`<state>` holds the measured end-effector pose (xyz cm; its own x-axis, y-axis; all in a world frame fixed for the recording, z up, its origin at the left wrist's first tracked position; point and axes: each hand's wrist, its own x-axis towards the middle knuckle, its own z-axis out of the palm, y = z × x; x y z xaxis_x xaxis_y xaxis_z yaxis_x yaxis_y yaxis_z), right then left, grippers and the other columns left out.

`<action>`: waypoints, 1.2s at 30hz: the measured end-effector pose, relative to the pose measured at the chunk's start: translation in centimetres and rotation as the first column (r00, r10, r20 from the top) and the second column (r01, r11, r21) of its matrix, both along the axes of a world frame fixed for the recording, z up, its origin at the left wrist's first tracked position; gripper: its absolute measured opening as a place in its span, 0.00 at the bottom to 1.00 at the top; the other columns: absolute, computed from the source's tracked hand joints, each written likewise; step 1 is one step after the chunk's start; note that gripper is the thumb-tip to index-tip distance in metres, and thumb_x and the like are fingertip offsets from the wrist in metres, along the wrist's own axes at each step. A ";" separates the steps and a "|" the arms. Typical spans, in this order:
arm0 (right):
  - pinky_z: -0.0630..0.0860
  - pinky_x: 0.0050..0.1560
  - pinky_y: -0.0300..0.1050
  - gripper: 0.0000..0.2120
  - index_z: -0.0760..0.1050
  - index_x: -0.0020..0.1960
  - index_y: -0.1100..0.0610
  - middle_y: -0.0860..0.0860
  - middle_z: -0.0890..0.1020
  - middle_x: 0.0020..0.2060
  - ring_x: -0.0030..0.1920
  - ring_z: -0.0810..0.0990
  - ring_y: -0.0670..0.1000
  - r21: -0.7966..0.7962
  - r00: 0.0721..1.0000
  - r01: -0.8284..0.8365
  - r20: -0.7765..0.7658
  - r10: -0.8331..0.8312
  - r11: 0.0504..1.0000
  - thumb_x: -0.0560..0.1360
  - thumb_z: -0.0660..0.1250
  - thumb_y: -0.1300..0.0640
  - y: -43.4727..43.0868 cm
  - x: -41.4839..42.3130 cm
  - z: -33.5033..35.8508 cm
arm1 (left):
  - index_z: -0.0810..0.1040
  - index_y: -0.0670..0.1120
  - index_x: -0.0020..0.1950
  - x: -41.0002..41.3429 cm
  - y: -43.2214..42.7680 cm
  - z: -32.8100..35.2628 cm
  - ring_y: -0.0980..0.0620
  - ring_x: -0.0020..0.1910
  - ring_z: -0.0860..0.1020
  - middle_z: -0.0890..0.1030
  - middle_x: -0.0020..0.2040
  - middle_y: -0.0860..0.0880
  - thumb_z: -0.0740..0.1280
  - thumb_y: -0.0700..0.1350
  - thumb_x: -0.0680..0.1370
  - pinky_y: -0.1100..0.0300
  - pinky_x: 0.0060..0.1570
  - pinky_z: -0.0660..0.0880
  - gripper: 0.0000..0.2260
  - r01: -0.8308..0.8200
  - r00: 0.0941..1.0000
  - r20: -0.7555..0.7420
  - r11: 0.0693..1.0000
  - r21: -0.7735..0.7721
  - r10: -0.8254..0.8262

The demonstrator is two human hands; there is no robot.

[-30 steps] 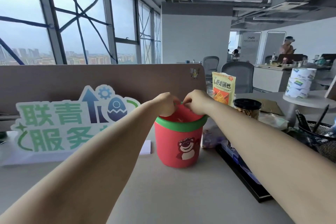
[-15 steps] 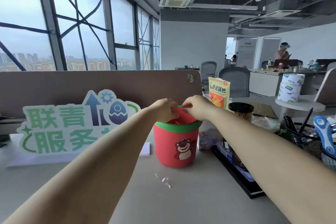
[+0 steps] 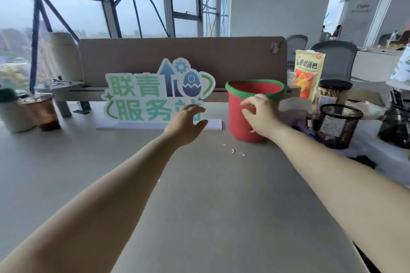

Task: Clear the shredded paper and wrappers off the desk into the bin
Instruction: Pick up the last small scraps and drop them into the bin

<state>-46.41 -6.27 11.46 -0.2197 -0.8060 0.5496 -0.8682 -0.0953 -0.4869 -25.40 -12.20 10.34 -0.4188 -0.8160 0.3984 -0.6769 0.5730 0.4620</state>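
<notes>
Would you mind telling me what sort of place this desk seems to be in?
Most likely an open-plan office high up in a building: the desk has a partition screen, grey swivel chairs stand beyond it, and tall windows overlook a city.

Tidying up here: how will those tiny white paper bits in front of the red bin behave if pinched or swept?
The paper bits look tiny and thin, so they are probably near weightless and hard to pinch singly. They lie scattered on the smooth desk, so a sweep should slide them easily, though a quick hand might waft them off.
</notes>
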 end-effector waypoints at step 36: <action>0.52 0.75 0.44 0.22 0.62 0.72 0.56 0.51 0.61 0.75 0.75 0.57 0.50 0.516 0.952 -0.224 -0.068 0.300 0.827 0.80 0.55 0.52 -4.5 9.5 -13.0 | 0.72 0.52 0.64 10.2 0.4 -11.7 0.50 0.70 0.67 0.71 0.69 0.53 0.56 0.59 0.78 0.55 0.68 0.61 0.20 -0.313 0.906 0.294 0.950 -0.021 0.305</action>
<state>-36.87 -10.74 -1.59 0.0872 -0.9939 0.0679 -0.9077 -0.1074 -0.4056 -15.21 -11.79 -1.34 -0.2380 -0.9317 0.2746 -0.9244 0.3040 0.2304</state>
